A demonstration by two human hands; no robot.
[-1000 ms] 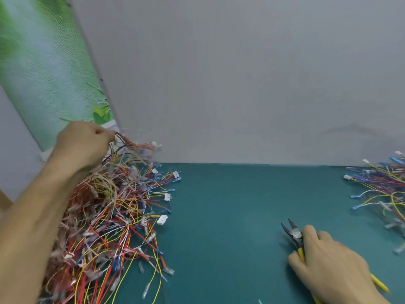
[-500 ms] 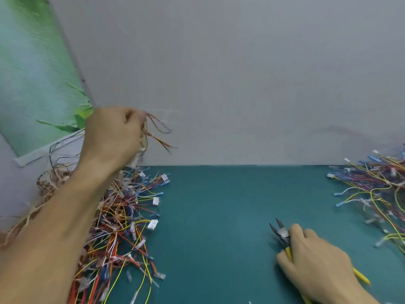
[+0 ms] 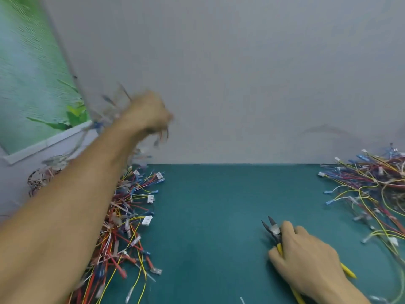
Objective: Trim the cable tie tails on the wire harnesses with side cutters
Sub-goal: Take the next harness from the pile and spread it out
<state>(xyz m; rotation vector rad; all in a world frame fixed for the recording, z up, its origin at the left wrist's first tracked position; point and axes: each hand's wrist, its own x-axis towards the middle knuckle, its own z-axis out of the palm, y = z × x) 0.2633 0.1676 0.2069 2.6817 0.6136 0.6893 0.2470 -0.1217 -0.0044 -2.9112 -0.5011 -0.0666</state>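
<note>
My left hand (image 3: 145,113) is raised and blurred above the left pile of wire harnesses (image 3: 125,220), gripping one harness (image 3: 105,119) whose wires trail out of the fist on both sides. My right hand (image 3: 306,257) rests on the green mat, fingers curled round the yellow handles of the side cutters (image 3: 272,230). The dark jaws stick out past my fingers, slightly apart, pointing up and left. A second pile of harnesses (image 3: 370,194) lies at the right edge.
The green mat (image 3: 210,216) stretches between the two piles. A grey wall (image 3: 241,73) rises right behind the table. A green poster (image 3: 32,73) leans at the far left.
My left hand has lifted a harness out of the left pile and swung up and to the right. My right hand has stayed on the cutters.
</note>
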